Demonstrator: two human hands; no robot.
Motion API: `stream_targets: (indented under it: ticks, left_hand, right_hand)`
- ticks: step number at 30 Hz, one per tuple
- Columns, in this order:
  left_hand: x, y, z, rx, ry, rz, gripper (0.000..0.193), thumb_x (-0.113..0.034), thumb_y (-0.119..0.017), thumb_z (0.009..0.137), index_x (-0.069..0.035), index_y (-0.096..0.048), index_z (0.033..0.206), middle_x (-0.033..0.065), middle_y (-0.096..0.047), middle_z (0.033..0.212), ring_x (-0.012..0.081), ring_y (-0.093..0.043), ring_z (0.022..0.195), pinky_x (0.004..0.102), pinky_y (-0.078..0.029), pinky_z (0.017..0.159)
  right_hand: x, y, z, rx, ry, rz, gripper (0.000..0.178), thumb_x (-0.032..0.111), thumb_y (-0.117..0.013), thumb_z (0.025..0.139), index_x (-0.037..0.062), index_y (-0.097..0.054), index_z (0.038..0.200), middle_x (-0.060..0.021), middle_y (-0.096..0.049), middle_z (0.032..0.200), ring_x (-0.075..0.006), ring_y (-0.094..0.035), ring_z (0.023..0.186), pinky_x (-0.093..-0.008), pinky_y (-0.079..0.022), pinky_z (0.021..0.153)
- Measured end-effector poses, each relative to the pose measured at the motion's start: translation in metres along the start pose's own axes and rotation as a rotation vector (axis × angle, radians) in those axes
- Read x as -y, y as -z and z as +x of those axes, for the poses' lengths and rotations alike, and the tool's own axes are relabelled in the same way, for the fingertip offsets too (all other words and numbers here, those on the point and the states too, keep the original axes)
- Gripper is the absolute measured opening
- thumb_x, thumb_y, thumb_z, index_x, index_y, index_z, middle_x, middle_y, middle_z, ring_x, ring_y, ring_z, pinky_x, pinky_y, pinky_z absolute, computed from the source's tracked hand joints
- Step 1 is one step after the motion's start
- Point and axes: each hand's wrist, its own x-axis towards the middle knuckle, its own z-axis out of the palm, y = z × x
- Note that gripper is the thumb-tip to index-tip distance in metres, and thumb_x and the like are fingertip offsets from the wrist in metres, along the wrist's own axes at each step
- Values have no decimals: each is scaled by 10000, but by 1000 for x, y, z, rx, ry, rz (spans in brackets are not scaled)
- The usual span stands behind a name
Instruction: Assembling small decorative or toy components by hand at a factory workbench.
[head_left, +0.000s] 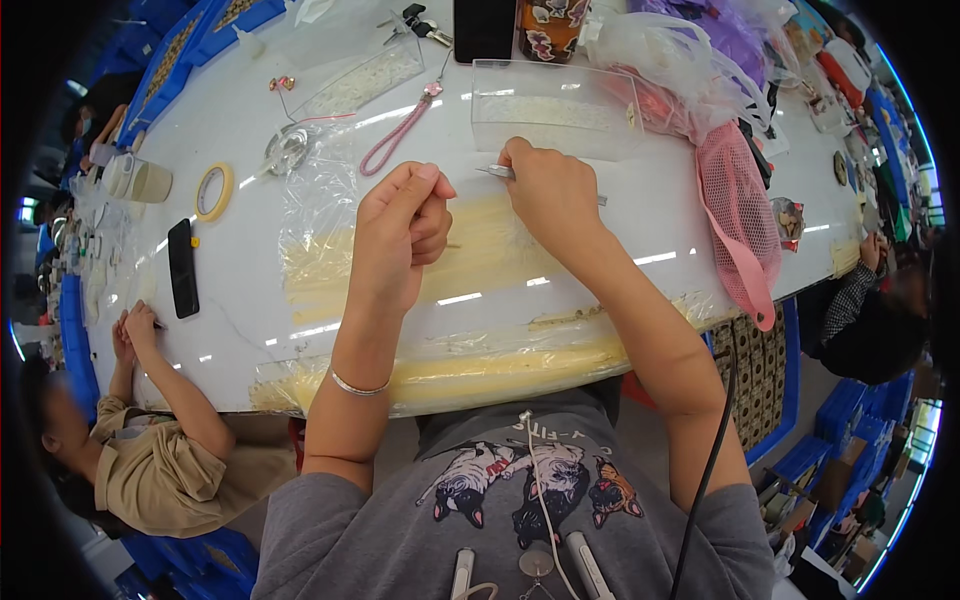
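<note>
My left hand is raised over the table, thumb and fingers pinched together. Whatever it may hold is hidden or too small to name. Just to its right, my right hand grips slim silver tweezers. Their pointed end is directed left toward my left hand, and the two hands are apart. Beyond my right hand stands a clear plastic tray with small whitish pieces in it. Under both hands, yellowish strips lie beneath clear plastic film on the white table.
Another clear tray sits farther left, by a pink wrist strap. Tape roll and black phone lie left. A pink mesh bag hangs over the right edge. Co-workers sit at left and right.
</note>
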Motion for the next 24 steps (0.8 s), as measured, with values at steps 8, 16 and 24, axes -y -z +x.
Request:
stream_targets:
  ticks: [8, 16, 24]
  left_hand:
    - [1, -2, 1, 44, 69, 25, 226, -231, -469, 1027, -58, -542, 901, -72, -293, 542, 22, -203, 442, 218, -142, 392]
    - [26, -22, -17, 265, 216, 27, 333, -377, -379, 1063, -83, -502, 966, -64, -297, 564, 37, -189, 462, 232, -136, 420]
    - [40, -28, -15, 465, 252, -107, 314, -366, -419, 1061, -87, -490, 936, -65, -315, 582, 36, -206, 484, 224, -153, 436]
  right_hand:
    - [-1, 11, 0, 75, -27, -74, 92, 41, -622, 818, 16, -608, 905, -160, -690, 745, -331, -684, 688, -416, -521, 608]
    - [26, 63, -52, 124, -165, 977, 157, 145, -624, 957, -3, -571, 953, -4, -488, 653, -61, -375, 614, -242, -338, 545]
    - [10, 49, -83, 81, -198, 1230, 129, 141, -600, 982, 16, -571, 967, 53, -498, 723, -32, -366, 643, -212, -307, 553]
